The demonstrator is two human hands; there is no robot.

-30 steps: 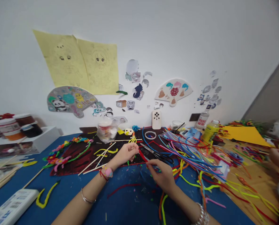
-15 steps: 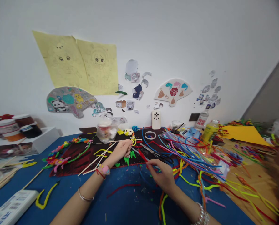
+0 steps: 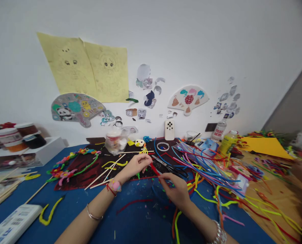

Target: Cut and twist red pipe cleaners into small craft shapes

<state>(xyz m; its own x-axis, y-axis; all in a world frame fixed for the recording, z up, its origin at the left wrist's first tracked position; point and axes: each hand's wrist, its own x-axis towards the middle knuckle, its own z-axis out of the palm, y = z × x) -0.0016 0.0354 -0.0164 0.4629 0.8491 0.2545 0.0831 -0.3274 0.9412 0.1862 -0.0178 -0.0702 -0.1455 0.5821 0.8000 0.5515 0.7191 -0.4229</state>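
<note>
A red strip [image 3: 155,169] is being held between both hands, above the mat's [image 3: 77,179] near edge. Its far end is apparently being pinched by the left hand [image 3: 137,165], its near end by the right hand's [image 3: 175,189] thumb and forefinger. Should it be being gripped too loosely or tugged too hard, slipping or kinking could be caused. Scraps are being scattered over a blue table [image 3: 125,227]; drawings [image 3: 110,78] are being displayed on a white wall [image 3: 153,27].

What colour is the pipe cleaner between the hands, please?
The pipe cleaner is red in the head view.
</note>
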